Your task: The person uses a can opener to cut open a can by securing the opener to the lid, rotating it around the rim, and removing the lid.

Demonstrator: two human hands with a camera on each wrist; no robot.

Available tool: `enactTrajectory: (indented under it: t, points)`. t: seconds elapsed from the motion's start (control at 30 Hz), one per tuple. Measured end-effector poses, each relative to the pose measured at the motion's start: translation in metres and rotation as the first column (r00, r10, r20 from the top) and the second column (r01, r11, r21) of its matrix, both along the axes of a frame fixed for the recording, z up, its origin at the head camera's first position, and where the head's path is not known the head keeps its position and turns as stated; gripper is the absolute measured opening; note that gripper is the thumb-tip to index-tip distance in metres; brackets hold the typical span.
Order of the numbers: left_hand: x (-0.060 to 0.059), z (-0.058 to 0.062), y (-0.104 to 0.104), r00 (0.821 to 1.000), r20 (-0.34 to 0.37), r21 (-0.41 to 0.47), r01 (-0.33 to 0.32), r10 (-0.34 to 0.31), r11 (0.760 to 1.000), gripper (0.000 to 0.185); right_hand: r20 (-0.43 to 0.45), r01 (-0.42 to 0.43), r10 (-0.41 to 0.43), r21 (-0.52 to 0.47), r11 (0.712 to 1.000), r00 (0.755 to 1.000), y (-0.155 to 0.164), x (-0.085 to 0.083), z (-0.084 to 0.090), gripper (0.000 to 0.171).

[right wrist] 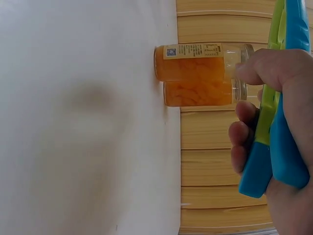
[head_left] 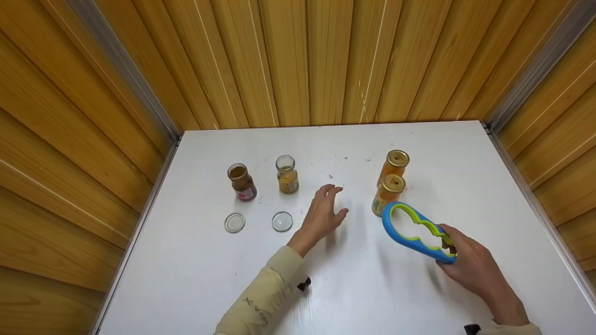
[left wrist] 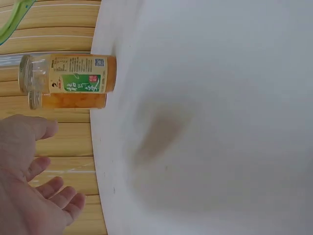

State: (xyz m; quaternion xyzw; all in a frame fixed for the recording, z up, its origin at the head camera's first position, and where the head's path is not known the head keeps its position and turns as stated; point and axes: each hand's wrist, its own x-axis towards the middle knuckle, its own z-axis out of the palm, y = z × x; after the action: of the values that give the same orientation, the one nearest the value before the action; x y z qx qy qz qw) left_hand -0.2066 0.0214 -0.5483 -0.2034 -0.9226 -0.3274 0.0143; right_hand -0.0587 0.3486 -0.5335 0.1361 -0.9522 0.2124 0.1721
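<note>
My right hand [head_left: 475, 260] grips one end of a blue and green jar opener [head_left: 405, 239], whose far loop hangs close to the nearer of two lidded jars. That nearer jar [head_left: 385, 197] has a gold lid, orange contents and, in the left wrist view, a green and cream label [left wrist: 78, 81]. Just behind it stands the second gold-lidded jar [head_left: 393, 167], partly hidden. My left hand [head_left: 321, 216] hovers over the table left of these jars, its fingers loosely bent and nothing held. In the right wrist view, thumb and fingers wrap round the opener [right wrist: 271, 112].
At the left stand two uncapped glass jars, one with dark brown contents [head_left: 243, 184] and one with yellowish contents [head_left: 287, 177]. Two round lids [head_left: 234, 223] [head_left: 282, 221] lie in front of them. Wood-patterned walls [head_left: 288, 60] enclose the white table [head_left: 186, 274].
</note>
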Motion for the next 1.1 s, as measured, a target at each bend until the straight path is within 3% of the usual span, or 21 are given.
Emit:
enactTrajectory:
  t: [0.23, 0.57, 0.83, 1.1]
  points:
    - [-0.004, 0.007, 0.028, 0.996, 0.070, 0.030, 0.058, -0.059, 0.998, 0.063, 0.006, 0.041, -0.041, -0.011, 0.999, 0.999, 0.009, 0.000, 0.007, 0.079]
    - [-0.013, 0.010, 0.066, 0.976, 0.175, 0.127, 0.105, -0.126, 0.986, 0.076, 0.027, 0.076, -0.076, -0.019, 0.997, 0.997, 0.016, 0.000, 0.013, 0.080]
    - [-0.016, 0.008, 0.092, 0.948, 0.299, 0.259, 0.024, -0.104, 0.966, 0.083, 0.036, 0.084, -0.083, -0.024, 0.996, 0.996, 0.018, -0.001, 0.014, 0.080]
    - [-0.018, 0.000, 0.113, 0.941, 0.327, 0.339, -0.037, -0.081, 0.940, 0.085, 0.068, 0.116, -0.114, -0.029, 0.993, 0.991, 0.018, -0.001, 0.015, 0.078]
